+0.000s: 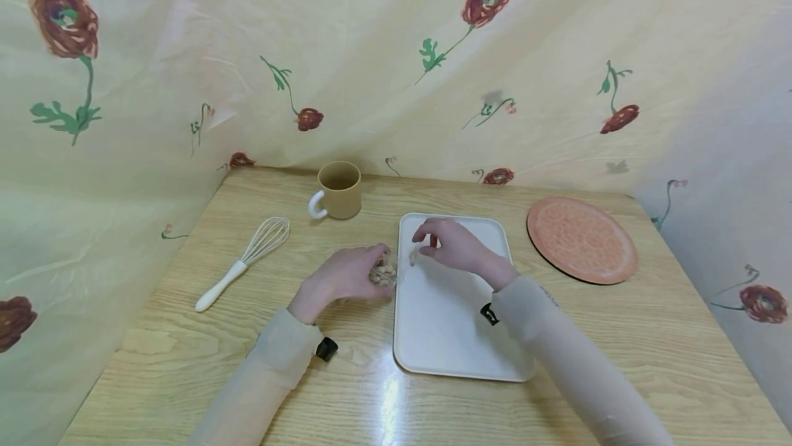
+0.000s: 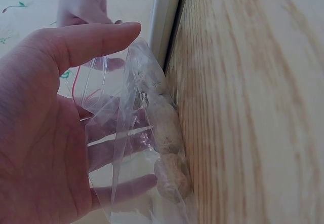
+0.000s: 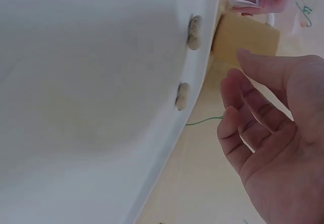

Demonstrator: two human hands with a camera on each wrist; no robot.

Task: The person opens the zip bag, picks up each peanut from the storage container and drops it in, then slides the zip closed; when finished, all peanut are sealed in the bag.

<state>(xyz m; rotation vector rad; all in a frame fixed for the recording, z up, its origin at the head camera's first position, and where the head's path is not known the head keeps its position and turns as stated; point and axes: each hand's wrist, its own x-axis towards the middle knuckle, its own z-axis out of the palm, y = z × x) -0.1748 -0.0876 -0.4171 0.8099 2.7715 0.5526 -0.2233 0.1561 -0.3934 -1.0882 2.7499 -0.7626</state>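
A clear zip bag of peanuts [image 1: 383, 273] lies on the table against the tray's left edge. My left hand [image 1: 349, 273] holds it, thumb on one side and fingers behind the plastic; in the left wrist view several unshelled peanuts [image 2: 167, 130] show through the bag [image 2: 119, 148]. Over the upper part of the white tray [image 1: 454, 336] hovers my right hand [image 1: 454, 243], fingers loosely bent and nothing between them. Two peanuts, one nearer the bag [image 3: 194, 32] and another [image 3: 183, 96], rest on the tray near its rim in the right wrist view.
A tan mug [image 1: 342, 192] with a white handle stands behind my left hand. To the left lies a white whisk [image 1: 243, 264]. On the right is a round orange-pink mat [image 1: 581, 240]. Flowered cloth [image 1: 383, 61] hangs behind the wooden table [image 1: 346, 398].
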